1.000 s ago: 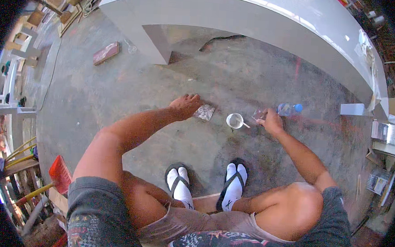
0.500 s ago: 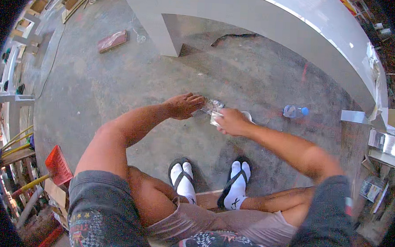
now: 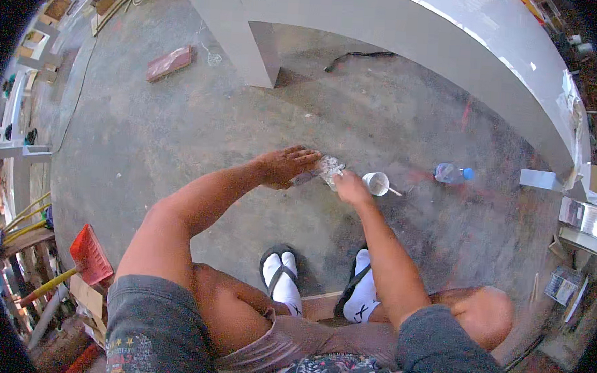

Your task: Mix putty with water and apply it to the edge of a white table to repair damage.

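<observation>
My left hand reaches out palm down over the floor with its fingers stretched, the tips beside a crumpled whitish, shiny sheet. From the other side, my right hand has its fingers closed at the sheet's near right edge, seeming to pinch it. Part of the sheet lies hidden by the fingers. A small white cup sits just right of my right hand, with a thin stick poking out beside it.
A plastic bottle with a blue cap lies farther right. A large white panel structure stands ahead, its leg near a reddish block. A red dustpan is at my left. My feet in sandals are close below.
My right hand has shifted slightly right and its elbow has swung inward. The white piece it held is no longer visible; the cup shows clearly. My left hand has barely moved.
</observation>
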Demonstrator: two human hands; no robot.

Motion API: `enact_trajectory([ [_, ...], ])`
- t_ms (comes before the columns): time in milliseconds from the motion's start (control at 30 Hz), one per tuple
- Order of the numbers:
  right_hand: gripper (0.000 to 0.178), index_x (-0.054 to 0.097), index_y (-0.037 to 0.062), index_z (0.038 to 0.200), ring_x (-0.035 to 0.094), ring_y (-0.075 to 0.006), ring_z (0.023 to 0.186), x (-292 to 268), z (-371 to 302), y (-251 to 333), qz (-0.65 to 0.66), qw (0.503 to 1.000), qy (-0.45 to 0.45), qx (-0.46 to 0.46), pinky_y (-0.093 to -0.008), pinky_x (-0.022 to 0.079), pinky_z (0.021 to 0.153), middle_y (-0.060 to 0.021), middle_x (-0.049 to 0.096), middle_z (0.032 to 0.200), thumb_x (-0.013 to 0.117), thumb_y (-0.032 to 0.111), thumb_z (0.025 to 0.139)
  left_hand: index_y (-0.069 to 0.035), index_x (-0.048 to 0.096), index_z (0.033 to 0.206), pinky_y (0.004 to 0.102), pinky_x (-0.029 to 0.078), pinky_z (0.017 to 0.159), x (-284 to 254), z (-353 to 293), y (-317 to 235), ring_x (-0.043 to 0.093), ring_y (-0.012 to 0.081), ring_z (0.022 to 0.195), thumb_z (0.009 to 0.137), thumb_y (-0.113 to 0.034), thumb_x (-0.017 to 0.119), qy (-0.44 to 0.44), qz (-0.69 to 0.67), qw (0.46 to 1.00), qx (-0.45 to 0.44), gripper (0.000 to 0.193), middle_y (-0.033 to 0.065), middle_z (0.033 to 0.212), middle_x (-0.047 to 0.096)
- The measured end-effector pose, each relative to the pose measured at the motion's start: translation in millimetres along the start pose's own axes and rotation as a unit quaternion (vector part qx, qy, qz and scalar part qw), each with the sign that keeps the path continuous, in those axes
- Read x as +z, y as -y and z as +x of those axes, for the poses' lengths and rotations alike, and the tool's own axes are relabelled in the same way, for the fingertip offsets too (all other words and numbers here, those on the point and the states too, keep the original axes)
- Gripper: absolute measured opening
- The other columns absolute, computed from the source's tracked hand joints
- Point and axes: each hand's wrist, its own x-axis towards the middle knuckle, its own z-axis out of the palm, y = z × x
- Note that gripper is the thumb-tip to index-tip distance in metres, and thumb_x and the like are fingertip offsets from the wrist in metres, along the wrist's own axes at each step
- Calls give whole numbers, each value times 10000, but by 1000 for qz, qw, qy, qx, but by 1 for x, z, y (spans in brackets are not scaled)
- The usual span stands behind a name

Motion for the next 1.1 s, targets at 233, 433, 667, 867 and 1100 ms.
enact_trajectory([
  [233,562,654,-62,1262,608,-504,1249,19,8,-4,-83,995,-45,-45,-565,469,1074,-338,650,1312,453,429,1077,-29,233,1663,421,152,1354,2,2,12,191,313,1626,790,-214,829,12,-12,999,28,1074,156,1758,195],
  [433,549,685,-58,1220,636,-500,1203,20,6,0,-2,997,-78,-7,-567,488,1042,-329,683,1252,487,433,1075,-54,227,1675,444,149,1353,5,6,22,195,352,1622,664,-155,862,13,-29,998,55,1198,171,1763,176],
  [667,543,697,-50,1205,640,-502,1193,7,7,9,-25,998,-64,-4,-566,485,1044,-329,687,1238,486,434,1078,-59,226,1678,455,174,1347,9,7,25,226,388,1608,604,-150,881,18,-74,996,48,1262,193,1748,214],
  [867,566,697,-60,1193,638,-509,1193,18,5,6,-15,994,-98,-37,-568,480,1050,-331,688,1230,462,444,1086,-62,207,1681,457,164,1346,-2,9,23,214,396,1610,622,-149,883,49,-58,996,50,1260,195,1751,202],
  [1100,485,711,19,1193,646,-509,1172,8,8,13,-59,994,-94,-7,-593,499,1008,-299,701,1218,507,441,1068,-45,93,1696,425,119,1358,-5,8,21,127,311,1644,742,-208,848,91,4,995,36,1228,161,1782,93],
])
